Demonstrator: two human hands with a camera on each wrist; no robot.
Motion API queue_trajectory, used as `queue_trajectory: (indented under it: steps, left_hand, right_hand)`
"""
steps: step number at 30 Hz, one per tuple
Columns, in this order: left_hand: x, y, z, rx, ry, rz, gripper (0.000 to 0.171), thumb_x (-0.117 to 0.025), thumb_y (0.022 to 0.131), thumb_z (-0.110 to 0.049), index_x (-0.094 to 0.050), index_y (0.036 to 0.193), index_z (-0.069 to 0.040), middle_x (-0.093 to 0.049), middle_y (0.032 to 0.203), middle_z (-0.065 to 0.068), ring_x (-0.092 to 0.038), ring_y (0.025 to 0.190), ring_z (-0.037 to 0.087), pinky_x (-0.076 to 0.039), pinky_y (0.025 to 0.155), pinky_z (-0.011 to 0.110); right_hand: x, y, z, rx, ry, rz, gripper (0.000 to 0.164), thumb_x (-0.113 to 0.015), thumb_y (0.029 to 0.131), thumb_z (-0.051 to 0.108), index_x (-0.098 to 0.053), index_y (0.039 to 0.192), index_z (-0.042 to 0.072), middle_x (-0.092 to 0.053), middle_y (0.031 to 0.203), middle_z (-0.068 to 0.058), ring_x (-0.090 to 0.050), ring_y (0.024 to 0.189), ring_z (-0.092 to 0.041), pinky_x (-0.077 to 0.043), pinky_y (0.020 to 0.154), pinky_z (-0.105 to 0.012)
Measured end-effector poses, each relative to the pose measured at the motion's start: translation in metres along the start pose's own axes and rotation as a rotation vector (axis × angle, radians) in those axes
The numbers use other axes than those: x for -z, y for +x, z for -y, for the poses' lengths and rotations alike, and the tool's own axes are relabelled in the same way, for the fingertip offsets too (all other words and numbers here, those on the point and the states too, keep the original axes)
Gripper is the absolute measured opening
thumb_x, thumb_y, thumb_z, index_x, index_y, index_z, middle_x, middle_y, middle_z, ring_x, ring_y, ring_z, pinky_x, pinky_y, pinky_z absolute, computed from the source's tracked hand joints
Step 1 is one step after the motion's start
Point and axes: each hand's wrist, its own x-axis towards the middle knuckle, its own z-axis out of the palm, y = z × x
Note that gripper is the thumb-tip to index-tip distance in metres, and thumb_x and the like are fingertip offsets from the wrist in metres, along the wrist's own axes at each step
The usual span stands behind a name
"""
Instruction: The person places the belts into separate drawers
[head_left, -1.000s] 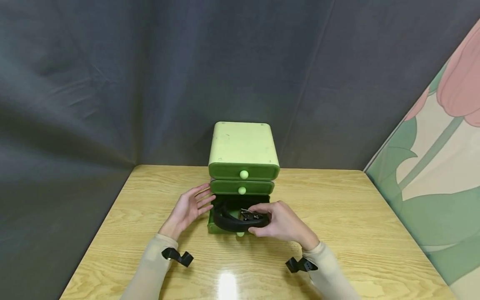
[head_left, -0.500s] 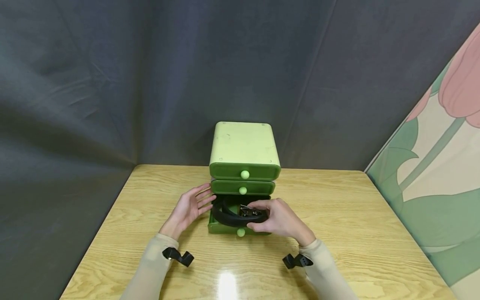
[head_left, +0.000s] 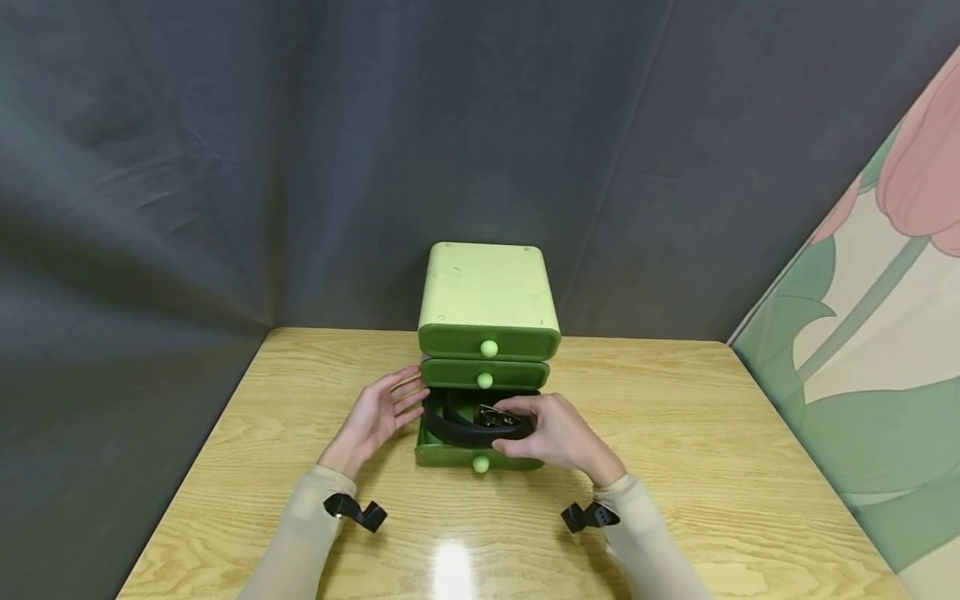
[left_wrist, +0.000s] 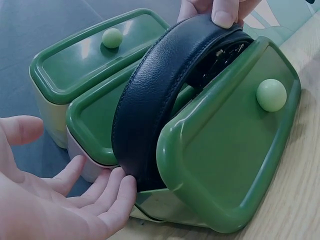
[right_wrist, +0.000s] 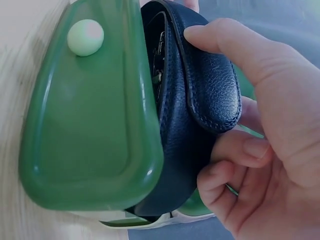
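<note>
A coiled black leather belt [head_left: 452,432] with a metal buckle [head_left: 497,417] sits partly inside the pulled-out bottom drawer [head_left: 442,456] of a green cabinet [head_left: 487,287]. My right hand [head_left: 561,433] grips the coil at its right side, the thumb on the near face and fingers behind, as the right wrist view shows. At the cabinet's left, my left hand [head_left: 371,421] is held palm inward with fingers extended. In the left wrist view its fingertips [left_wrist: 129,186] are by the belt's lower end and the drawer's side; whether they touch is hard to tell.
The upper drawer [head_left: 450,341] and middle drawer [head_left: 450,374], each with a round pale knob, stand above the bottom one. A wooden table [head_left: 652,417] bears the cabinet. Dark grey cloth [head_left: 360,167] hangs behind and at left; a tulip-patterned panel [head_left: 885,375] stands at right.
My right hand has moved the belt slightly back and down into the bottom drawer, so more of that drawer's front shows. The left hand has stayed almost still.
</note>
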Motion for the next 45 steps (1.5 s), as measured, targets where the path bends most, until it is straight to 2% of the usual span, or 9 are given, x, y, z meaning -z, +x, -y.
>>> queue_trajectory:
  steps: [10,13,18,24,27,32,45]
  left_hand:
    - [0.001,0.001,0.000,0.003,-0.001,-0.017,0.063,-0.033,0.116,-0.030,-0.020,0.169,0.001,-0.021,0.175,0.026,-0.026,0.162,0.041,-0.031,0.131,0.052]
    - [0.002,0.002,0.001,0.003,-0.009,-0.012,0.063,-0.032,0.116,-0.029,-0.019,0.169,0.001,-0.020,0.175,0.027,-0.025,0.162,0.042,-0.031,0.131,0.052]
    - [0.002,0.003,0.001,0.007,-0.018,-0.015,0.062,-0.032,0.116,-0.029,-0.020,0.169,0.002,-0.021,0.174,0.028,-0.025,0.162,0.042,-0.032,0.130,0.052]
    - [0.003,0.003,0.002,0.008,-0.018,-0.012,0.062,-0.031,0.117,-0.030,-0.020,0.169,0.001,-0.021,0.174,0.027,-0.026,0.161,0.043,-0.040,0.126,0.045]
    - [0.004,0.003,0.002,0.009,-0.020,-0.004,0.062,-0.030,0.117,-0.030,-0.019,0.169,0.001,-0.021,0.175,0.026,-0.026,0.161,0.044,-0.046,0.121,0.039]
    - [0.003,0.003,0.003,0.010,-0.022,-0.002,0.062,-0.030,0.116,-0.029,-0.019,0.169,0.001,-0.021,0.175,0.026,-0.027,0.161,0.044,-0.051,0.114,0.034]
    - [0.003,0.002,0.003,0.000,-0.011,0.001,0.063,-0.031,0.116,-0.030,-0.018,0.169,0.000,-0.019,0.175,0.027,-0.025,0.161,0.046,-0.053,0.107,0.029]
  right_hand:
    - [-0.007,0.008,-0.008,-0.002,-0.057,-0.009,0.050,-0.089,0.086,0.039,-0.077,0.130,0.018,-0.080,0.122,-0.005,-0.028,0.050,0.001,-0.049,0.077,-0.026]
    - [-0.009,0.010,-0.011,-0.002,-0.071,-0.005,0.050,-0.089,0.086,0.038,-0.077,0.130,0.017,-0.080,0.123,-0.006,-0.038,0.053,0.001,-0.051,0.078,-0.027]
    - [-0.011,0.014,-0.016,-0.004,-0.069,-0.009,0.049,-0.090,0.085,0.038,-0.078,0.129,0.018,-0.080,0.122,-0.004,-0.062,0.076,0.000,-0.056,0.084,-0.030]
    - [-0.015,0.022,-0.021,0.007,-0.088,-0.007,0.050,-0.092,0.084,0.035,-0.079,0.128,0.016,-0.081,0.118,-0.003,-0.071,0.086,-0.006,-0.059,0.083,-0.033]
    - [-0.017,0.026,-0.023,-0.003,-0.106,0.001,0.050,-0.092,0.084,0.034,-0.079,0.128,0.016,-0.081,0.120,-0.004,-0.076,0.099,-0.014,-0.061,0.089,-0.039]
    - [-0.020,0.030,-0.023,-0.037,-0.107,0.017,0.050,-0.092,0.085,0.032,-0.078,0.129,0.015,-0.080,0.123,-0.007,-0.076,0.113,-0.025,-0.061,0.096,-0.048]
    - [-0.023,0.035,-0.026,-0.050,-0.081,0.015,0.050,-0.092,0.085,0.030,-0.078,0.129,0.013,-0.080,0.123,-0.009,-0.076,0.115,-0.028,-0.061,0.097,-0.050]
